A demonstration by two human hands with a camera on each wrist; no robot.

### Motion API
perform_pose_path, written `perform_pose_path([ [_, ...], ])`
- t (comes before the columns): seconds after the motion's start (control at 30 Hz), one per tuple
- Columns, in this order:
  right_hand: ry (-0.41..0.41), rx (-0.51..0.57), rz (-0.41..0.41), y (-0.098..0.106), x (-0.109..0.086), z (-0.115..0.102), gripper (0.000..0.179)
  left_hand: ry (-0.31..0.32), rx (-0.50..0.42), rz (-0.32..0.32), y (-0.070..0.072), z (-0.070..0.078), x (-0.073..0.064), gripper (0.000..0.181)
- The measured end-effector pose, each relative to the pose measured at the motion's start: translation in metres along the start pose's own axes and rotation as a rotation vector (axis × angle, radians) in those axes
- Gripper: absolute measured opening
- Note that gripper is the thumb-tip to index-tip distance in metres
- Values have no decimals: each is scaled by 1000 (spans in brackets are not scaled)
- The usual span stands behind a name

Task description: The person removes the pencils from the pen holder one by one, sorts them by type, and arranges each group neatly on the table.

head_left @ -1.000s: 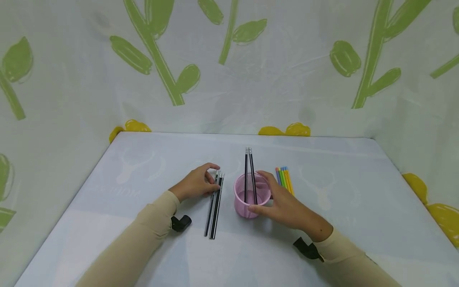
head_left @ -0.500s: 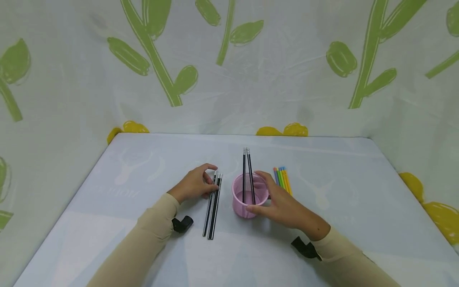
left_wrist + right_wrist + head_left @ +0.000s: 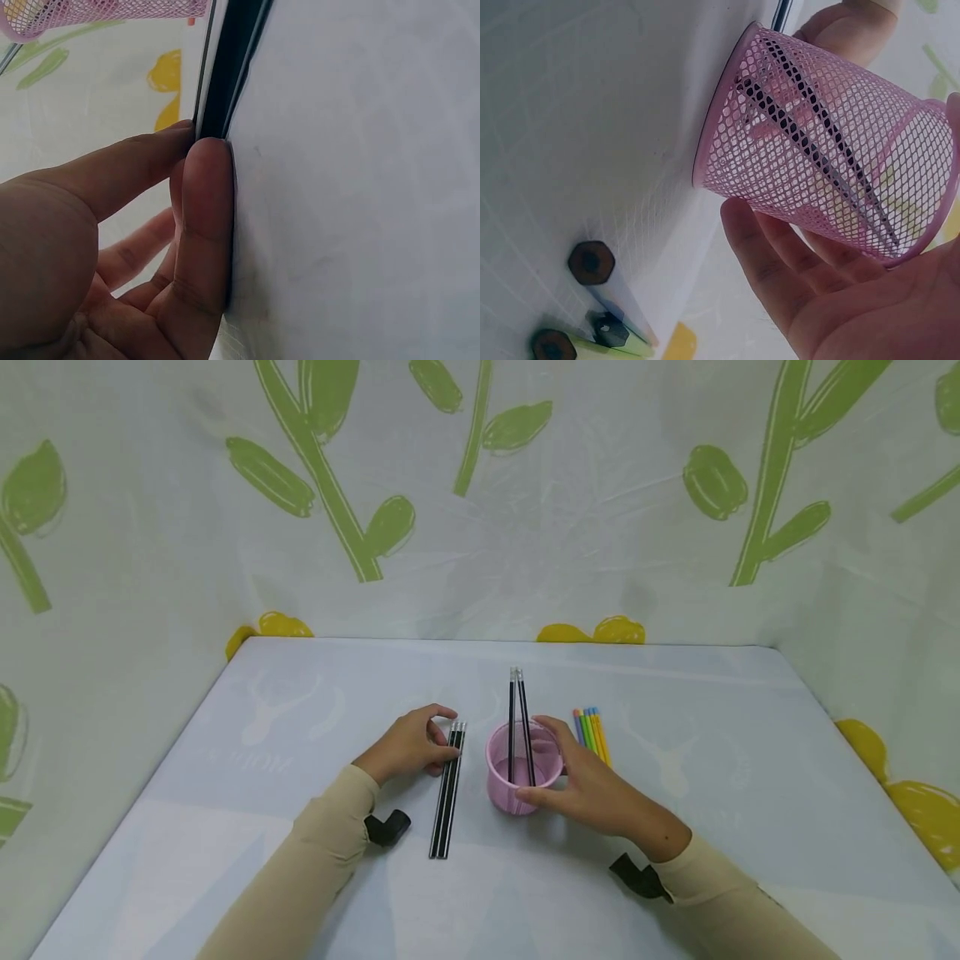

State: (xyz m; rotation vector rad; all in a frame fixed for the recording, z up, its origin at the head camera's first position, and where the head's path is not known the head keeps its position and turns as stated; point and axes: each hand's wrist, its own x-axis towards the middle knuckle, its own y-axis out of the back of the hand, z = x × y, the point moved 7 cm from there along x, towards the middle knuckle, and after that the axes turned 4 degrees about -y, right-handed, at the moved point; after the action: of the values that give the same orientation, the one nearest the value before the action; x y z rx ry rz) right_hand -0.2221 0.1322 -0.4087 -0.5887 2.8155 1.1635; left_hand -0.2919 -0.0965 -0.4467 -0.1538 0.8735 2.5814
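Observation:
My left hand (image 3: 408,745) pinches a small bundle of black pencils (image 3: 444,814) near their far ends. They lie side by side on the table. The left wrist view has the thumb on one side of these pencils (image 3: 234,71) and the fingers on the other. To the right stands a pink mesh pencil cup (image 3: 508,795), upright, with two black pencils (image 3: 512,706) leaning inside it. My right hand (image 3: 600,789) holds the cup from its right, thumb at the near rim and fingers round the far side. Through the mesh in the right wrist view the pencils (image 3: 802,135) show slanted.
Several coloured pencils (image 3: 592,739), blue, green and yellow among them, lie just beyond my right hand. The white table (image 3: 300,693) meets a pale wall (image 3: 600,527) with green leaf prints at its back edge. Dark wrist cameras (image 3: 388,828) hang under both sleeves.
The left black pencil, earlier slightly apart from the others, has been drawn in against them by my left hand, so they now lie even. The right hand and cup have stayed in place.

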Motion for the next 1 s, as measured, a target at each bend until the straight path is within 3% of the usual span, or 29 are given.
perform_pose_path([
  [0.23, 8, 9, -6, 0, -1, -1, 96, 1, 18, 8, -1, 0, -1, 62],
  [0.33, 17, 10, -5, -1, -1, -1, 95, -35, 55, 55, 1, 4, -3, 56],
  [0.5, 32, 19, -3, -1, -1, -2, 95, -132, 99, 202, 7, 24, -8, 41],
  [0.7, 13, 14, 1, -1, 0, -2, 97, -250, 63, 331, 5, 52, -18, 33],
  [1.0, 12, -4, 8, 0, -1, -1, 96, -469, -22, 429, -8, 93, -29, 41],
])
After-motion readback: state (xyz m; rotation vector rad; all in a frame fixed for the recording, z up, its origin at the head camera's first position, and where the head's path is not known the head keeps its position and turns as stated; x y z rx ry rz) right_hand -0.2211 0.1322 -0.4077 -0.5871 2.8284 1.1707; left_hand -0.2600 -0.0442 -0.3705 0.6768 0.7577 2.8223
